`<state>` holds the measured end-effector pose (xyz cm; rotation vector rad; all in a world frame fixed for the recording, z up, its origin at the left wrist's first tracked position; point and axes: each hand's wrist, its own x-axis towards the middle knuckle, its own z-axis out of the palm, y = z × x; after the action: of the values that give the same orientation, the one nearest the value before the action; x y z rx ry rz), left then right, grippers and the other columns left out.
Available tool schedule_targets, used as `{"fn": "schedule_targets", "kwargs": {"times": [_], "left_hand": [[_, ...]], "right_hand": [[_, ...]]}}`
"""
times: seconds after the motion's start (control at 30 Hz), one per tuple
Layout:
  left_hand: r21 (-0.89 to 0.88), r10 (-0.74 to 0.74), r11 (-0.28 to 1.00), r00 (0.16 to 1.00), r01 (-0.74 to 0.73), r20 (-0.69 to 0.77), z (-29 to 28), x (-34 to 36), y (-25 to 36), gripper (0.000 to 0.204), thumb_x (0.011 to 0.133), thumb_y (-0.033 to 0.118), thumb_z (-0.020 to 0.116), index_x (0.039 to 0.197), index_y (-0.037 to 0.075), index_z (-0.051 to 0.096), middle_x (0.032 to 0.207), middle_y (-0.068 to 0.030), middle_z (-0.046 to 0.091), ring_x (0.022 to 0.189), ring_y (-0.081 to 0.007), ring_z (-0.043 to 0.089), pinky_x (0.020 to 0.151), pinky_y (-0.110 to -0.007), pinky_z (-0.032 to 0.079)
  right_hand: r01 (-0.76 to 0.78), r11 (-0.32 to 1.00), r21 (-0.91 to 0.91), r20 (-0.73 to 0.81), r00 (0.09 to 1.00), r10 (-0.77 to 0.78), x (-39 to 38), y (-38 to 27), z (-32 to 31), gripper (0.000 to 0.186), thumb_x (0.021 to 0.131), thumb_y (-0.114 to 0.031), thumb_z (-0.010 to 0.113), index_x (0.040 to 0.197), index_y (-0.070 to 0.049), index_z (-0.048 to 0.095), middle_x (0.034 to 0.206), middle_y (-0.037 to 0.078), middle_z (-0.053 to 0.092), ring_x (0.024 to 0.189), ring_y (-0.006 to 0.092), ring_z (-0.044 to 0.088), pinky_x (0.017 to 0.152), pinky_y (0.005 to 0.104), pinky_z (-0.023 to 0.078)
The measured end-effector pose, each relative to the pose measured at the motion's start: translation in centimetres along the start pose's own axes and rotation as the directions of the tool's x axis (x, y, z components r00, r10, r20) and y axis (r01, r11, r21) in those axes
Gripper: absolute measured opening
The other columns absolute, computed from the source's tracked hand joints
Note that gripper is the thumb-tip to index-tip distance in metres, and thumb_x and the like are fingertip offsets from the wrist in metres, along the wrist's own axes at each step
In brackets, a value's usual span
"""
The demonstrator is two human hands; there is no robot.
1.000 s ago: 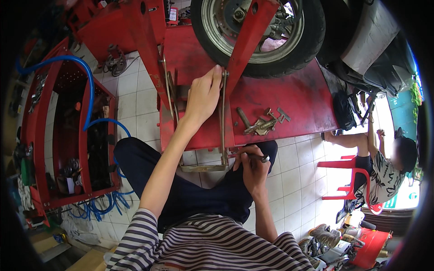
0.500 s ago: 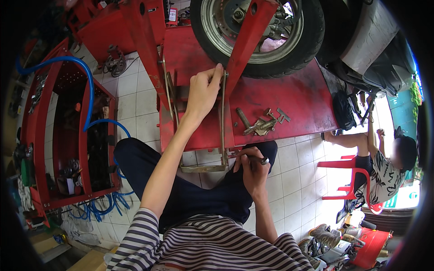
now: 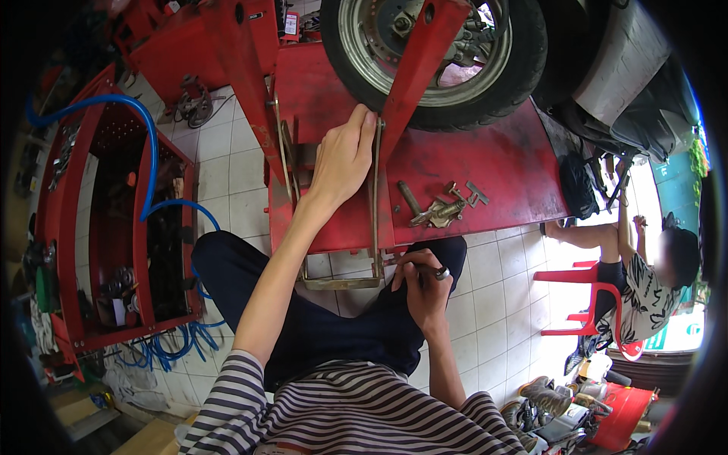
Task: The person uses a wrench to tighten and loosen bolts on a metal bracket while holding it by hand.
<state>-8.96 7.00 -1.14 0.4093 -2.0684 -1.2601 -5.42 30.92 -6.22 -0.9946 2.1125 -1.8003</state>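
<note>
We see the left hand [image 3: 345,155] laid on the red painted metal lift platform [image 3: 485,163], its fingers curled together around the upright grey metal rod [image 3: 375,197] of a rectangular frame, thumb and fingertips reaching up to the base of the red steel clamp arm [image 3: 417,72] that slants across the wheel. The rod runs down past the platform's front edge to a flat grey crossbar [image 3: 341,283] hanging just below it.

The right hand [image 3: 425,284] sits lower, just under the platform's front edge and above the lap. Its fingers are pinched on a small dark tool with a round metal socket end [image 3: 442,272]; what the tool's far end meets is hidden behind the fingers, so we cannot tell.

On the platform, to the right of the rod, lie a short dark steel bolt [image 3: 409,197] and a cluster of silvery brass-tinted metal fittings [image 3: 447,208], close together but apart from both hands. Above them stands the black rubber scooter tyre on its silver rim [image 3: 485,98], resting on the platform with the clamp arm in front.

Further out, at the left, we see a red open-fronted tool cabinet [image 3: 72,227] with a blue coiled air hose [image 3: 152,174] looping over it onto the white tiled floor [image 3: 227,174]. At the far right another person sits on a red plastic stool [image 3: 588,299].
</note>
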Motion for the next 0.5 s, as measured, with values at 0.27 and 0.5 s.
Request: {"fn": "schedule_targets", "kwargs": {"times": [0.27, 0.5], "left_hand": [[-0.320, -0.357, 0.866, 0.923, 0.385, 0.144, -0.4, 0.7, 0.8, 0.052, 0.105, 0.031, 0.044, 0.067, -0.003, 0.050, 0.053, -0.0175, 0.048, 0.048, -0.0206, 0.048, 0.055, -0.039, 0.042], [-0.170, -0.194, 0.965, 0.979, 0.201, 0.056, -0.3, -0.1, 0.6, 0.046, 0.107, 0.037, 0.039, 0.082, 0.001, 0.050, 0.057, -0.0132, 0.049, 0.051, -0.0231, 0.052, 0.054, -0.038, 0.041]], "right_hand": [[-0.018, 1.000, -0.002, -0.035, 0.999, 0.018, -0.2, -0.2, -0.1, 0.009, 0.092, 0.008, 0.058, 0.096, 0.001, 0.060, 0.081, 0.009, 0.063, 0.061, 0.0135, 0.064, 0.059, 0.0257, 0.049], [-0.044, 0.998, 0.033, -0.028, 0.999, 0.045, -0.4, -0.4, 0.0, 0.009, 0.092, 0.010, 0.055, 0.096, 0.002, 0.059, 0.084, 0.010, 0.062, 0.062, 0.0131, 0.064, 0.058, 0.0255, 0.051]]}}
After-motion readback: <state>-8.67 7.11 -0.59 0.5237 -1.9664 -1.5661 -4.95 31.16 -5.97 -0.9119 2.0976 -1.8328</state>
